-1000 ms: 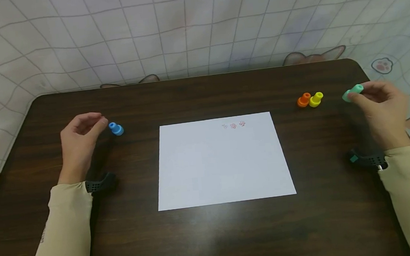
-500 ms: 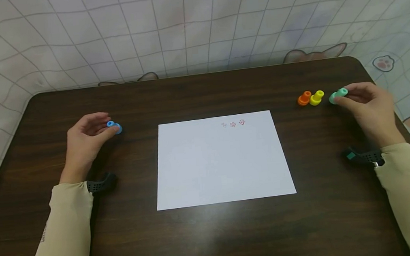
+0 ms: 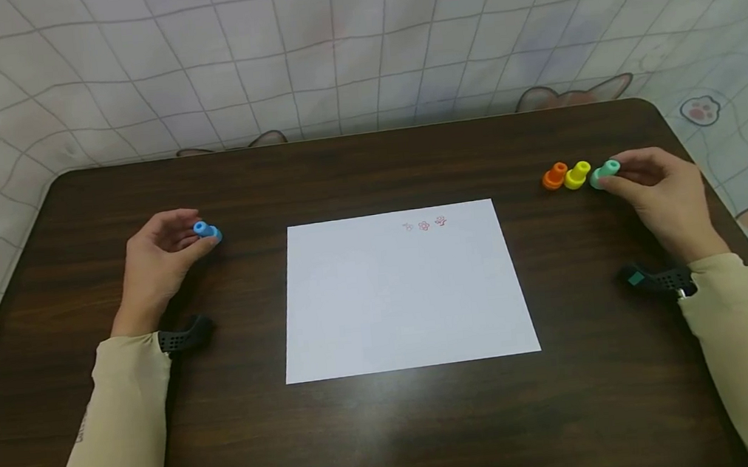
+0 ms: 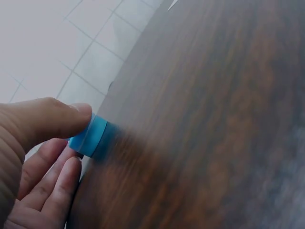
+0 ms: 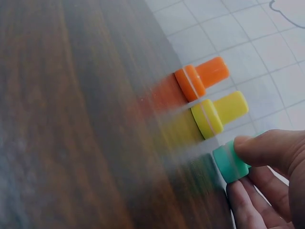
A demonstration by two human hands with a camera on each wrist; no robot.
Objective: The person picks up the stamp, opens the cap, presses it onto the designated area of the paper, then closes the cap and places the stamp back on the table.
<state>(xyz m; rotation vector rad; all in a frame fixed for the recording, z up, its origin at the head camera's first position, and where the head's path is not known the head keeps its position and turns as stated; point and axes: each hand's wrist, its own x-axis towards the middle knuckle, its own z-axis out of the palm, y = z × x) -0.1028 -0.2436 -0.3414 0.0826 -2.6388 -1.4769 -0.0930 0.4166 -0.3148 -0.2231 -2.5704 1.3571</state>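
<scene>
Dark wood makes up the tabletop (image 3: 391, 425), which fills nearly the whole head view, with two beige sleeves coming in from the near edge. A sheet of white paper (image 3: 406, 297) lies flat in the middle, between the arms, and it carries three small red stamp marks (image 3: 424, 225) in a row near its far edge.

Further away, the left hand (image 3: 158, 256) pinches a blue stamp (image 3: 207, 232) between thumb and fingertips; the stamp is on the tabletop, left of the paper, and its handle seems to lean toward the hand. The right hand (image 3: 657, 190) pinches a green stamp (image 3: 605, 173) by its narrow handle, with the wide base at the tabletop, so the long axis is close to upright but tilted a little. Just beside the green one stand a yellow stamp (image 3: 577, 175) and an orange stamp (image 3: 554, 176), both upright in one line. I judge the stamps are kept at the sides so the paper stays free.

Behind the tabletop hangs a white checked cloth (image 3: 331, 52).
</scene>
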